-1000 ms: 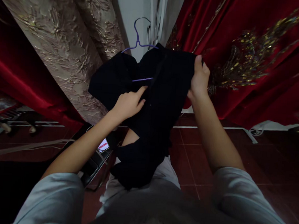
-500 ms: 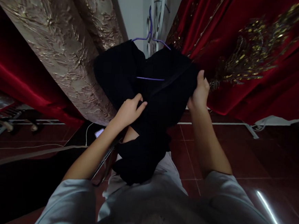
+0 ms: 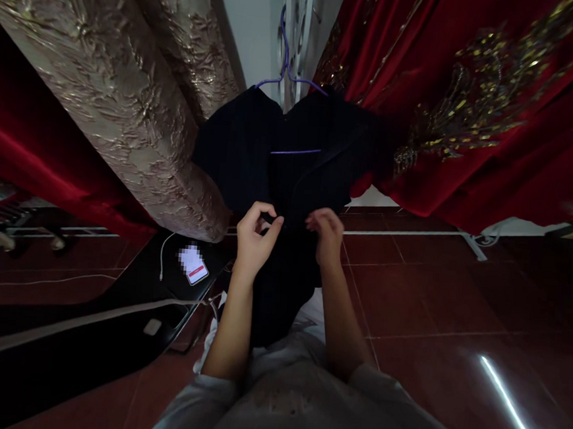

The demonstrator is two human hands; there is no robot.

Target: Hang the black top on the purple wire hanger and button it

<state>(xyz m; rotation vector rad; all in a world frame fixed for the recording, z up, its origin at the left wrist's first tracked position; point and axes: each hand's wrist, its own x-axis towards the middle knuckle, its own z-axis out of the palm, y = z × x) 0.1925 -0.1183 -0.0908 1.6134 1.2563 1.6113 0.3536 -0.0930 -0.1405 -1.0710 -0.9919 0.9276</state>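
A black garment (image 3: 237, 148) with an open neckline hangs on a purple wire hanger (image 3: 284, 62), its lower part draped toward my lap. At the middle of its front, my left hand (image 3: 256, 238) is closed in a pinch on the garment's edge, thumb and index fingertip meeting. Just to the right, my right hand (image 3: 328, 236) hovers at the garment's front with loosely bent fingers. Those fingers are slightly blurred, and nothing shows between them. The hanger's lower bar appears across the neck opening.
A white metal rack (image 3: 305, 37) stands behind the hanger. Beige embroidered fabric (image 3: 140, 110) hangs left, red fabric with gold sequins (image 3: 473, 110) right. On the black table (image 3: 108, 339) lie a lit phone (image 3: 196, 267), a cable and a strap (image 3: 84, 321). Red tiles (image 3: 438, 299) cover the floor.
My right hand has let go of the garment's right side and come inward to the middle. My left hand has shifted slightly down, and the phone is more exposed.
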